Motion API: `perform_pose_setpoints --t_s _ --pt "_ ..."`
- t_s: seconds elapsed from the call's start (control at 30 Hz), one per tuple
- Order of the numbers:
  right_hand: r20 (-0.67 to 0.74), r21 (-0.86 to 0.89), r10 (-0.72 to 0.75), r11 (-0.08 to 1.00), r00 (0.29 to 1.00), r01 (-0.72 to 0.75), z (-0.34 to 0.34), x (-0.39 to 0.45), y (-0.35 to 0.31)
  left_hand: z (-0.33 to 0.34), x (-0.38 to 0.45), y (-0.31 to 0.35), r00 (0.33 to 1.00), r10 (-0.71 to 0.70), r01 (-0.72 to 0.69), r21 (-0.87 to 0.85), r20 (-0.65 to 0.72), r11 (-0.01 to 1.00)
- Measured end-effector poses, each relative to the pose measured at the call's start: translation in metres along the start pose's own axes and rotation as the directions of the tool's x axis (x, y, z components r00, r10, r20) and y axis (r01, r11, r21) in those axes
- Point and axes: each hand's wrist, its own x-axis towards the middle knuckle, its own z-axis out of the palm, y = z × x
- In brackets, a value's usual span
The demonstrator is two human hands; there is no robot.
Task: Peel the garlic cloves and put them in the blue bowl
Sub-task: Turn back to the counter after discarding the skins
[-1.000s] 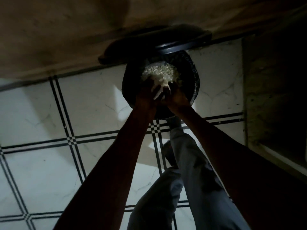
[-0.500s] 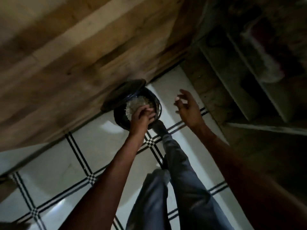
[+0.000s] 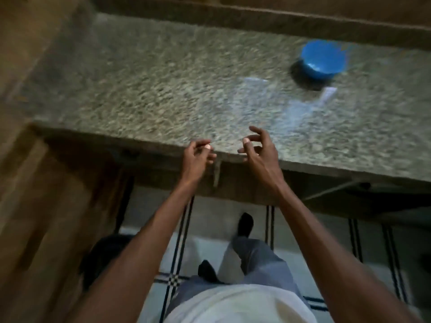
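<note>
The blue bowl [image 3: 323, 60] stands on the speckled granite counter [image 3: 144, 85], far right and toward the back. It is blurred and I cannot see what is inside. No garlic cloves show anywhere on the counter. My left hand [image 3: 197, 156] hovers at the counter's front edge with its fingers loosely curled and nothing in them. My right hand [image 3: 258, 149] hangs just to the right of it, over the edge, with fingers spread and relaxed, also holding nothing. The two hands are a short gap apart.
A wooden cabinet side [image 3: 35, 194] runs down the left. A dark bin [image 3: 102, 259] sits on the tiled floor [image 3: 203, 248] below my left arm. My legs and feet stand in front of the counter, and a raised ledge [image 3: 256, 17] backs it.
Both hands were at the black bin on the floor over a heap of pale peels. They have left it and risen to the counter edge, and the view has swung up to the counter.
</note>
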Motion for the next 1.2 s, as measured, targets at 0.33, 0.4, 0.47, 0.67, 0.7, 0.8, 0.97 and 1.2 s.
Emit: perform_pose_setpoints --t_s 0.33,0.4,0.47,0.67,0.7,0.8,0.97,1.2 --pt "-0.269 -0.17 0.135 0.968 0.954 -0.185 -0.178 0.09 0.059 0.188 0.099 0.035 0.96 0.079 -0.178 0.371 0.267 0.911" --pt "-0.279 -0.214 0.156 0.952 0.947 -0.22 -0.2 0.108 0.073 0.21 0.113 0.036 0.951 0.105 -0.238 0.473 0.29 0.848" --pt "-0.263 -0.282 0.159 0.931 0.952 -0.233 -0.219 0.13 0.084 0.227 0.128 0.036 0.946 0.117 -0.276 0.558 0.303 0.783" --pt "-0.322 -0.384 0.123 0.889 0.939 -0.248 -0.248 0.191 0.106 0.258 0.164 0.037 0.959 0.112 -0.261 0.65 0.262 0.713" --pt "-0.324 -0.409 0.117 0.878 0.939 -0.25 -0.25 0.2 0.11 0.262 0.167 0.037 0.96 0.107 -0.256 0.655 0.259 0.711" --pt "-0.258 -0.511 0.093 0.831 0.962 -0.218 -0.25 0.215 0.116 0.273 0.174 0.038 0.962 0.085 -0.242 0.664 0.259 0.708" --pt "-0.255 -0.488 0.092 0.847 0.963 -0.21 -0.248 0.224 0.124 0.285 0.191 0.041 0.954 0.078 -0.254 0.645 0.289 0.721" --pt "-0.369 -0.246 -0.025 0.966 0.929 -0.072 -0.271 0.277 0.059 0.304 0.206 0.055 0.962 0.068 -0.215 0.581 0.264 0.785"
